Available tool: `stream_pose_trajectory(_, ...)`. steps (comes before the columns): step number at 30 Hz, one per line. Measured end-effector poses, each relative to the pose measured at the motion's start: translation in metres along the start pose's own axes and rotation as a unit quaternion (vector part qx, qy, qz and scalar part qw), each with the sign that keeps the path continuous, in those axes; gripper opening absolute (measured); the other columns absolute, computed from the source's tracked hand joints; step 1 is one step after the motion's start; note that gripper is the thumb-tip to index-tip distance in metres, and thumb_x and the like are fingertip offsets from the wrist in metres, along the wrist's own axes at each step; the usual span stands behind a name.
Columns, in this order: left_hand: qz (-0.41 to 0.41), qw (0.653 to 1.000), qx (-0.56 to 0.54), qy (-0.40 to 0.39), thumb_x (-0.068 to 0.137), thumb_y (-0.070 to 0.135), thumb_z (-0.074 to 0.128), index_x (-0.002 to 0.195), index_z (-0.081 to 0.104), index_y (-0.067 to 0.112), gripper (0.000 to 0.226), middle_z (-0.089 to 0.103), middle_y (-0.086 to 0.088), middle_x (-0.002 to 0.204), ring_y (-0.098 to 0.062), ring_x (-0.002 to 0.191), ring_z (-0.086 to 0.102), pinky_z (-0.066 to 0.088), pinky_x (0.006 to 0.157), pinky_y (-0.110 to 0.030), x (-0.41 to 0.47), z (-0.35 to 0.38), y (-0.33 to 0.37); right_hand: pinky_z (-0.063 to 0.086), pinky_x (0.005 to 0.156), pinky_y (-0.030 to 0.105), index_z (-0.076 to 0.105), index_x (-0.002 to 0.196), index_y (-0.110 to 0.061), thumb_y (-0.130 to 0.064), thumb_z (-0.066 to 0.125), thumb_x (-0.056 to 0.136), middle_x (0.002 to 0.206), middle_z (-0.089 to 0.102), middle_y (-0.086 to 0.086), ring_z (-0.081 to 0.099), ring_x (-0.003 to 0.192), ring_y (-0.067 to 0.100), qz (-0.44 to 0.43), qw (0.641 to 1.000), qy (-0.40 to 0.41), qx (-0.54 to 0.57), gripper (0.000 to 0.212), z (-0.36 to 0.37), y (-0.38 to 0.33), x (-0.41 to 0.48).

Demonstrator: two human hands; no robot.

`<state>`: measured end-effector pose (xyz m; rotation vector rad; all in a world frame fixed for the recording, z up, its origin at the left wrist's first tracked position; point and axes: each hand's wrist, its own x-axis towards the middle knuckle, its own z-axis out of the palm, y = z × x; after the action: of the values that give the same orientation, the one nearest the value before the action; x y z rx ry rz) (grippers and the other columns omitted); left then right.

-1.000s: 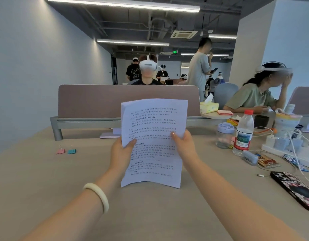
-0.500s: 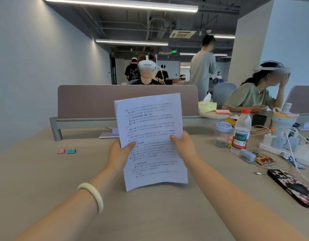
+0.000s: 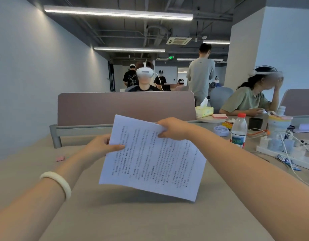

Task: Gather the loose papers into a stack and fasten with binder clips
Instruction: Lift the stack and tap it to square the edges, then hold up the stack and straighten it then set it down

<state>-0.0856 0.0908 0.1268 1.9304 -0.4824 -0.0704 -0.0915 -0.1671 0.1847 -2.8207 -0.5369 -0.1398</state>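
**A:** What's closest?
**B:** A pale bracelet on the left wrist, above the tan table

**A:** And the papers?
**B:** The papers are held up as one stack over the table, in front of the person. They are tilted, with the printed lines running sideways

**A:** How are the hands?
**B:** The left hand pinches the stack's left edge, thumb on the printed face. The right hand grips the upper edge with its fingers curled over it

**A:** Any clips?
**B:** A pink binder clip lies on the table, well to the left of the papers, and neither hand is on it

**A:** Farther off?
**B:** A water bottle and a power strip stand to the right, with a tissue box beyond them. A brown partition runs across the back of the table
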Motion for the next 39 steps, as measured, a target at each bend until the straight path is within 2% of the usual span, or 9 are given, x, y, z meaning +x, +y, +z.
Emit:
stream_pose_trajectory(6, -0.025, 0.995, -0.094, 0.021, 0.042, 0.06, 0.084, 0.111, 0.067, 0.015, 0.084, 0.074, -0.007, 0.106, -0.031, 0.094, 0.071, 0.054, 0.086, -0.049, -0.004, 0.012, -0.025, 0.045, 0.077, 0.034, 0.064, 0.103, -0.012, -0.026, 0.062, 0.09, 0.103, 0.062, 0.004, 0.058, 0.093, 0.023, 0.007, 0.999, -0.013, 0.045, 0.019, 0.007, 0.011, -0.002)
stream_pose_trajectory(9, -0.038, 0.991, -0.115, 0.063, 0.071, 0.04, 0.077, 0.112, 0.064, 0.014, 0.05, 0.073, -0.01, 0.106, -0.034, 0.095, 0.07, 0.053, 0.088, -0.053, -0.001, 0.004, -0.036, 0.032, 0.058, 0.026, 0.059, 0.074, -0.014, -0.033, 0.066, 0.085, 0.074, 0.051, -0.002, 0.047, 0.068, 0.016, 0.051, 0.998, -0.024, 0.021, 0.024, 0.0, 0.036, -0.011)
stream_pose_trajectory(12, -0.052, 0.983, -0.146, 0.1, 0.081, 0.026, 0.065, 0.115, 0.062, 0.012, 0.037, 0.072, -0.012, 0.109, -0.037, 0.098, 0.068, 0.051, 0.089, -0.055, -0.003, -0.008, -0.049, 0.04, 0.061, 0.02, 0.063, 0.084, -0.011, -0.035, 0.069, 0.083, 0.08, 0.059, -0.003, 0.055, 0.073, 0.011, 0.12, 0.982, 0.006, 0.149, 0.025, 0.004, 0.068, -0.027)
stream_pose_trajectory(16, -0.049, 0.973, -0.184, 0.133, 0.074, 0.031, 0.067, 0.118, 0.061, 0.013, 0.047, 0.07, -0.011, 0.113, -0.035, 0.102, 0.067, 0.049, 0.092, -0.056, -0.004, -0.007, -0.062, 0.051, 0.094, 0.036, 0.065, 0.11, -0.015, -0.026, 0.07, 0.083, 0.113, 0.071, 0.003, 0.066, 0.103, 0.018, 0.157, 0.853, 0.056, 0.495, 0.029, 0.042, 0.089, -0.034)
stream_pose_trajectory(20, -0.02, 0.969, -0.188, 0.159, 0.089, 0.018, 0.058, 0.109, 0.063, 0.018, 0.02, 0.073, -0.003, 0.104, -0.024, 0.088, 0.072, 0.058, 0.079, -0.043, 0.0, 0.012, -0.07, 0.055, 0.085, 0.042, 0.061, 0.118, -0.013, -0.021, 0.06, 0.091, 0.114, 0.07, 0.006, 0.068, 0.1, 0.023, 0.14, 0.779, 0.132, 0.597, 0.029, 0.088, 0.076, -0.029)
stream_pose_trajectory(25, 0.009, 0.968, -0.16, 0.192, 0.089, 0.021, 0.06, 0.107, 0.064, 0.023, 0.018, 0.072, 0.007, 0.103, -0.013, 0.091, 0.07, 0.055, 0.073, -0.027, 0.001, 0.015, -0.07, 0.055, 0.088, 0.043, 0.06, 0.119, -0.015, -0.024, 0.063, 0.089, 0.114, 0.071, 0.003, 0.069, 0.102, 0.023, 0.087, 0.79, 0.189, 0.577, 0.032, 0.082, 0.073, -0.026)
stream_pose_trajectory(28, -0.016, 0.975, -0.129, 0.178, 0.086, 0.02, 0.064, 0.105, 0.064, 0.02, 0.019, 0.072, 0.002, 0.104, -0.016, 0.09, 0.072, 0.056, 0.073, -0.03, -0.002, 0.02, -0.083, 0.056, 0.082, 0.035, 0.063, 0.113, -0.017, -0.023, 0.066, 0.087, 0.11, 0.072, 0.002, 0.07, 0.097, 0.019, 0.094, 0.803, 0.158, 0.567, 0.027, 0.098, 0.076, -0.03)
stream_pose_trajectory(33, -0.034, 0.966, -0.17, 0.191, 0.088, 0.014, 0.062, 0.109, 0.062, 0.016, 0.021, 0.071, 0.002, 0.101, -0.009, 0.079, 0.071, 0.055, 0.061, -0.023, -0.003, 0.04, -0.092, 0.053, 0.091, 0.049, 0.064, 0.113, -0.017, -0.024, 0.07, 0.084, 0.111, 0.072, 0.005, 0.069, 0.099, 0.027, 0.171, 0.777, 0.171, 0.582, 0.031, 0.139, 0.08, -0.026)
stream_pose_trajectory(39, -0.017, 0.968, -0.171, 0.185, 0.085, 0.013, 0.064, 0.105, 0.064, 0.017, 0.02, 0.073, 0.003, 0.099, -0.012, 0.08, 0.073, 0.056, 0.058, -0.021, 0.002, 0.025, -0.078, 0.054, 0.088, 0.044, 0.064, 0.116, -0.015, -0.025, 0.073, 0.081, 0.11, 0.072, 0.003, 0.069, 0.099, 0.024, 0.156, 0.779, 0.184, 0.579, 0.038, 0.113, 0.084, -0.02)
